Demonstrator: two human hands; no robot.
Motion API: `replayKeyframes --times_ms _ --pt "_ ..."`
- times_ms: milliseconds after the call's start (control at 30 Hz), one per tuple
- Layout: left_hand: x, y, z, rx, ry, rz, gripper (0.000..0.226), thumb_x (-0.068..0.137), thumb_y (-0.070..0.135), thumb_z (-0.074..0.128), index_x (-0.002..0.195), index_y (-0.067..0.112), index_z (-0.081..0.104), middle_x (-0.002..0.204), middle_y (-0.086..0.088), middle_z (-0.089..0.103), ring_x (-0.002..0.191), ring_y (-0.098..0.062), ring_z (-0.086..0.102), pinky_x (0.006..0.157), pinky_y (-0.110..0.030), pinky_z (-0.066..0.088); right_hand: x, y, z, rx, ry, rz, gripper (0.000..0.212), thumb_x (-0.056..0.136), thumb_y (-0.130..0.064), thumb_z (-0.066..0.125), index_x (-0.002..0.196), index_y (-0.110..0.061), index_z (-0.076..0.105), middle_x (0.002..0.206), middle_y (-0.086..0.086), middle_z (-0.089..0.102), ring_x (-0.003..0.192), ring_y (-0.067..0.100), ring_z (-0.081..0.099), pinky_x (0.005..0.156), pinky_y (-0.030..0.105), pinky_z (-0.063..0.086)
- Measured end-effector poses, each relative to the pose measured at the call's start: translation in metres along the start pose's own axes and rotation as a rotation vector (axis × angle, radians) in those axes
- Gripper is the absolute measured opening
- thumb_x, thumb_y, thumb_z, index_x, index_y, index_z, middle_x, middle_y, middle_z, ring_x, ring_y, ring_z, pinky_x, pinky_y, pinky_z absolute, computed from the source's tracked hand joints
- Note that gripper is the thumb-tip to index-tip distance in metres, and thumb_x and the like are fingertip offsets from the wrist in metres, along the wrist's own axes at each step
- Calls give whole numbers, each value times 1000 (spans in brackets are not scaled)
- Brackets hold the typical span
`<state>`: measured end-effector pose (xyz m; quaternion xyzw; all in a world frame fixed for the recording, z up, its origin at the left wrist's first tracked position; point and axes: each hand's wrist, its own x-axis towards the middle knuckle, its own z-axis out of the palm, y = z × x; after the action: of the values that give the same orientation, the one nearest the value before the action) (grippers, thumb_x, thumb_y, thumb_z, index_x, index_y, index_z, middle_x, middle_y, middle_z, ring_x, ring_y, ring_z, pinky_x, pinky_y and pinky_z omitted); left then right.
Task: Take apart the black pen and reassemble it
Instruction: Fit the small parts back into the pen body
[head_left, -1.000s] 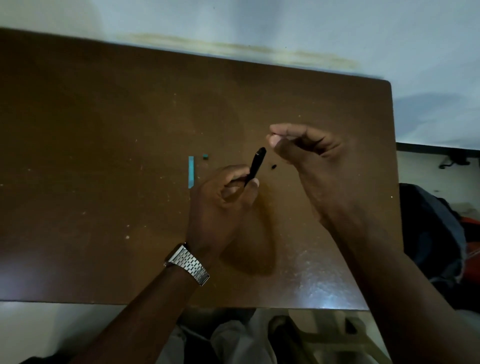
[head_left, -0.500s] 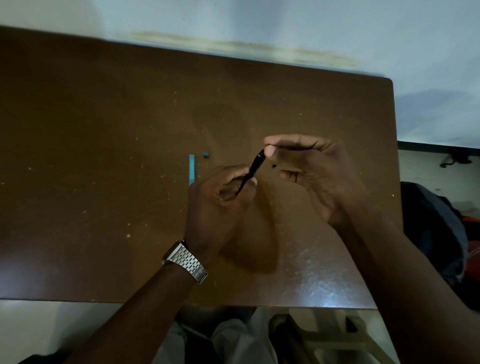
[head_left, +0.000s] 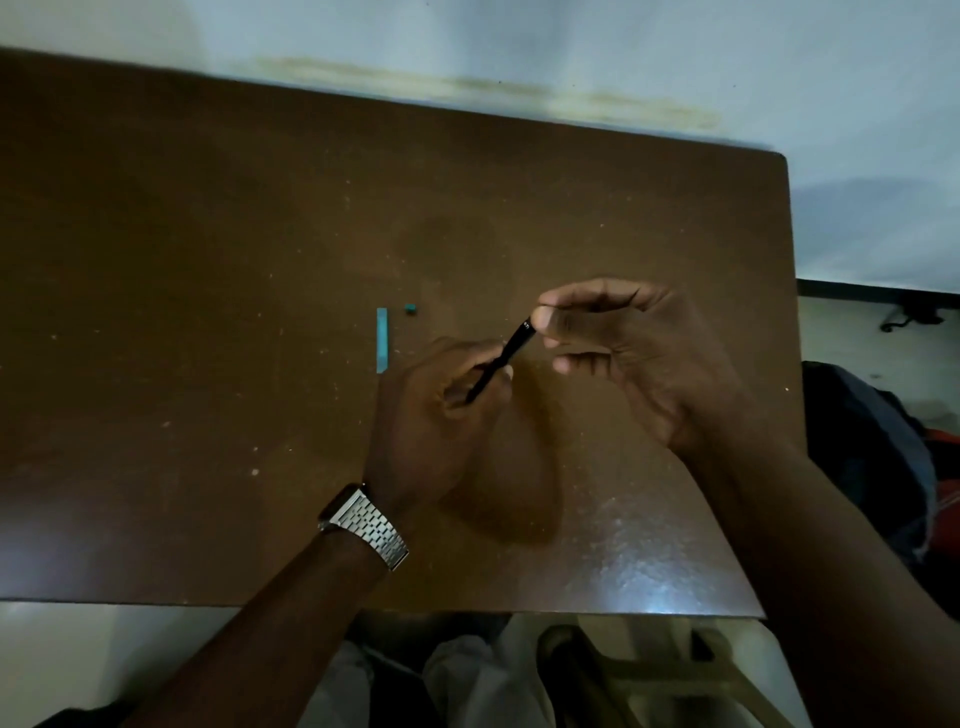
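Observation:
The black pen (head_left: 504, 356) slants up to the right above the brown table (head_left: 208, 260). My left hand (head_left: 441, 415), with a metal watch on its wrist, grips the pen's lower part. My right hand (head_left: 623, 353) pinches the pen's upper end between thumb and forefinger. The lower tip of the pen is hidden inside my left fist. I cannot tell whether the right fingers hold a separate small part against the pen's end.
A teal strip (head_left: 382, 340) and a tiny teal piece (head_left: 411, 309) lie on the table left of my hands. The table's right edge is near my right forearm, with a dark bag (head_left: 872, 447) beyond it. A pale wall runs behind the table.
My right hand came down and left from above the table and closed onto the pen's upper end. The small black bit seen on the table earlier is now hidden behind the hands.

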<state>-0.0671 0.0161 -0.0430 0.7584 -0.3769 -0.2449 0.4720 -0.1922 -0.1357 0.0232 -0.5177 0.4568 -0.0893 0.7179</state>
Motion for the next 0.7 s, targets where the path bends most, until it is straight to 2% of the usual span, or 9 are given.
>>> replayKeyframes --times_ms 100,200,267,367,433,500,567,633,700 --pt "-2 0 1 16 -15 5 31 90 29 75 120 34 69 105 24 67 98 15 65 86 -7 52 1 1 -2 31 -42 29 11 77 -16 87 85 -22 84 95 3 83 87 15 79 69 25 61" --pt "-2 1 1 -27 -20 6 31 90 23 77 119 32 70 106 18 72 98 4 71 85 -16 57 1 3 -1 84 -60 27 15 69 -20 88 84 -21 84 93 6 83 86 17 81 68 25 62" --pt "-2 2 0 -19 -23 7 30 90 21 77 119 28 73 106 16 73 98 3 71 85 -16 57 1 4 -1 99 -61 15 13 69 -19 87 82 -20 84 93 8 83 86 19 81 69 25 62" --pt "-3 3 -1 8 -23 10 33 89 21 78 118 34 69 101 27 67 95 13 67 83 -6 51 0 5 -2 65 -45 -21 10 74 -14 86 83 -18 84 93 9 83 88 22 82 71 26 63" --pt "-4 2 -1 11 -16 13 31 89 19 79 117 32 71 100 28 66 95 15 65 83 -4 50 -2 7 -2 26 -22 -55 10 82 -8 83 89 -15 85 92 9 83 89 22 81 72 27 64" --pt "-5 0 0 13 -9 9 26 89 20 79 115 24 76 103 20 71 98 10 67 84 -9 52 -2 7 -2 6 -2 -75 11 86 -5 80 94 -11 84 91 9 83 88 22 81 73 28 64" --pt "-5 -1 0 -15 -16 -16 26 90 21 78 116 24 75 106 13 74 99 3 70 84 -16 57 -3 7 -1 -17 5 -80 12 88 -4 78 98 -9 82 94 9 83 89 22 81 74 30 65" --pt "-5 1 0 -23 -23 -28 28 90 21 78 116 30 72 105 15 74 98 1 71 84 -20 59 -3 8 -2 -21 2 -78 15 90 -2 76 102 -8 82 97 9 83 92 22 81 75 30 65" --pt "-4 4 0 -24 -11 -31 29 90 22 78 116 33 71 102 20 72 97 4 71 84 -18 58 -3 10 -3 -11 4 -90 19 89 -4 77 106 -12 82 101 7 83 94 22 80 76 31 65"
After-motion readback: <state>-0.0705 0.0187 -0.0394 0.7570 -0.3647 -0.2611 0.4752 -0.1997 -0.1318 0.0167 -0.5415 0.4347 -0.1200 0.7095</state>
